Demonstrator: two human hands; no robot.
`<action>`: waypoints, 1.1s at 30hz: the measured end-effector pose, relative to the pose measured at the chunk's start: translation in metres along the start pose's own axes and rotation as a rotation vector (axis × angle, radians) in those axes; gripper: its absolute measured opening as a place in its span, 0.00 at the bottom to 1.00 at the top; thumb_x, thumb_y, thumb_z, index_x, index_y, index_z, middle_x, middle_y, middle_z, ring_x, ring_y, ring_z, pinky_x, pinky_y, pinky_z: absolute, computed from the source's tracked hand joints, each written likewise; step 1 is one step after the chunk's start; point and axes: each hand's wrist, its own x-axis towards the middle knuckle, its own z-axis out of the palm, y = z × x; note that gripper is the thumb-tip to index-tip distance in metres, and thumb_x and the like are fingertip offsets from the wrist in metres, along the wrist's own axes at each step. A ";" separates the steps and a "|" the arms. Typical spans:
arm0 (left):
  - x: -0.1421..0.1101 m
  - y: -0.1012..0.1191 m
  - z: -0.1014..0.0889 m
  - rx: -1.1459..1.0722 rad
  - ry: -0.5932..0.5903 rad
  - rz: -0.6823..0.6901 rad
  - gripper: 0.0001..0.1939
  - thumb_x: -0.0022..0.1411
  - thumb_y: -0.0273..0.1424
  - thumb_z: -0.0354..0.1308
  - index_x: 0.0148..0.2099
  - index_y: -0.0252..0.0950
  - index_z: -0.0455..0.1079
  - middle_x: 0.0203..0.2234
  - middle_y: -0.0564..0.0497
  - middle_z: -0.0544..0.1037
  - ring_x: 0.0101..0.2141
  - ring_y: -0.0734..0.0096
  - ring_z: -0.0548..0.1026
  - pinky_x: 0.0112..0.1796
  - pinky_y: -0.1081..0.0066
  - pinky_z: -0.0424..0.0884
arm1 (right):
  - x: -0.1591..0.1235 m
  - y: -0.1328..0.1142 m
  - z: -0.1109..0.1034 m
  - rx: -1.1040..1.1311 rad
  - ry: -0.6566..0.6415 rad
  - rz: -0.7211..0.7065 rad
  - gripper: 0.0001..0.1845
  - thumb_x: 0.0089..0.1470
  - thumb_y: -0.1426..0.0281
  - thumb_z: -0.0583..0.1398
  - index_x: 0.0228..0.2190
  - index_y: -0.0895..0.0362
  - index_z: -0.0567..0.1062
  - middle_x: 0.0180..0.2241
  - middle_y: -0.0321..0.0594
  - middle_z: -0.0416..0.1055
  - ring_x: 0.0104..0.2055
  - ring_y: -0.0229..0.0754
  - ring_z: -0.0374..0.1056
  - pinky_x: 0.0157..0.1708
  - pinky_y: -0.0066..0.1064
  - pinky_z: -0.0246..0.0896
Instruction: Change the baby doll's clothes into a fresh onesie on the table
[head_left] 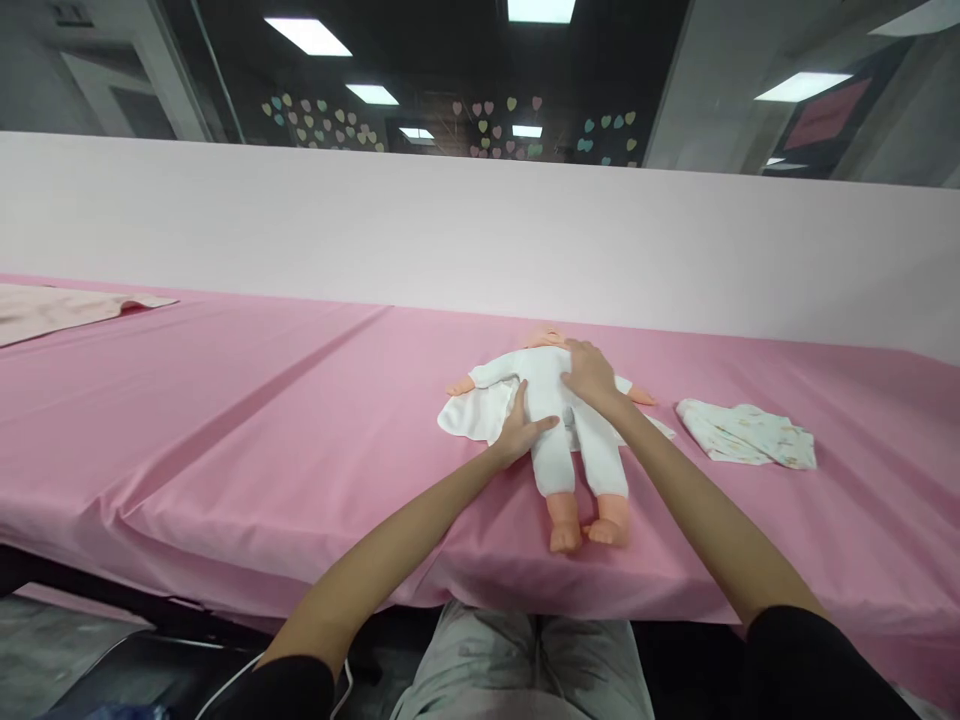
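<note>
A baby doll [551,390] with a white cloth body lies on its back, its bare feet pointing toward me. Under its torso and arms a white garment [469,415] is spread out. My left hand [521,430] grips the doll's side at the waist, thumb across the belly and a finger along the flank. At the upper chest near the shoulder, my right hand [590,375] is closed on the doll, its fingertips partly hidden. Only a bit of the doll's head shows beyond the chest.
To the right lies a folded white patterned cloth [746,435]. A pale pink cloth [67,310] is at the far left of the pink-covered table [300,420]. Behind stands a low white wall [450,235] with dark glass above. A black chair seat [142,675] is at lower left.
</note>
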 end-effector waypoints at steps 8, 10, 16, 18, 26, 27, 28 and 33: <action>0.000 -0.013 0.000 0.134 -0.051 0.252 0.23 0.57 0.34 0.53 0.55 0.33 0.62 0.55 0.41 0.66 0.56 0.55 0.62 0.56 0.58 0.58 | 0.029 -0.096 0.077 -0.342 -0.313 -0.576 0.30 0.47 0.83 0.56 0.52 0.57 0.62 0.56 0.48 0.59 0.55 0.49 0.57 0.45 0.37 0.58; 0.000 -0.014 -0.001 0.153 -0.051 0.259 0.19 0.58 0.32 0.51 0.51 0.33 0.65 0.52 0.40 0.69 0.53 0.56 0.65 0.54 0.58 0.61 | 0.033 -0.099 0.090 -0.344 -0.303 -0.575 0.28 0.47 0.83 0.56 0.51 0.58 0.64 0.51 0.48 0.65 0.53 0.49 0.58 0.46 0.39 0.57; -0.008 -0.005 0.001 0.252 -0.099 0.157 0.14 0.59 0.34 0.52 0.45 0.33 0.67 0.46 0.41 0.73 0.46 0.57 0.70 0.47 0.57 0.67 | 0.052 -0.094 0.096 -0.257 -0.203 -0.494 0.17 0.50 0.81 0.53 0.43 0.60 0.69 0.49 0.48 0.65 0.54 0.48 0.55 0.51 0.40 0.50; -0.011 -0.001 0.002 0.180 -0.048 0.119 0.19 0.55 0.35 0.56 0.49 0.35 0.65 0.46 0.43 0.73 0.43 0.61 0.72 0.44 0.61 0.69 | 0.061 -0.086 0.092 -0.191 -0.147 -0.394 0.18 0.50 0.77 0.55 0.46 0.61 0.66 0.50 0.50 0.63 0.54 0.50 0.55 0.49 0.41 0.53; 0.055 0.000 -0.046 0.487 0.513 -0.048 0.19 0.64 0.37 0.40 0.47 0.35 0.67 0.44 0.46 0.74 0.44 0.69 0.71 0.45 0.70 0.66 | 0.084 -0.026 0.076 0.766 0.018 0.121 0.22 0.45 0.64 0.59 0.41 0.60 0.62 0.39 0.42 0.68 0.40 0.40 0.65 0.38 0.29 0.59; 0.067 -0.004 -0.055 0.543 0.523 -0.076 0.20 0.63 0.39 0.42 0.47 0.34 0.67 0.46 0.43 0.73 0.48 0.64 0.70 0.49 0.67 0.63 | 0.083 -0.024 0.077 0.850 0.031 0.135 0.22 0.42 0.63 0.61 0.38 0.59 0.63 0.38 0.40 0.67 0.39 0.39 0.64 0.38 0.29 0.59; 0.076 -0.008 -0.062 0.581 0.533 -0.097 0.22 0.60 0.43 0.47 0.48 0.31 0.66 0.48 0.38 0.71 0.51 0.57 0.66 0.51 0.62 0.59 | 0.081 -0.024 0.078 0.902 0.034 0.140 0.21 0.41 0.62 0.61 0.36 0.58 0.63 0.36 0.38 0.67 0.38 0.39 0.64 0.38 0.29 0.58; 0.098 -0.023 -0.068 1.113 0.406 -0.212 0.35 0.53 0.43 0.57 0.55 0.23 0.58 0.52 0.27 0.64 0.56 0.41 0.59 0.53 0.52 0.52 | 0.068 -0.037 0.082 0.907 -0.020 0.073 0.19 0.42 0.56 0.59 0.31 0.56 0.62 0.31 0.34 0.65 0.35 0.39 0.62 0.38 0.31 0.57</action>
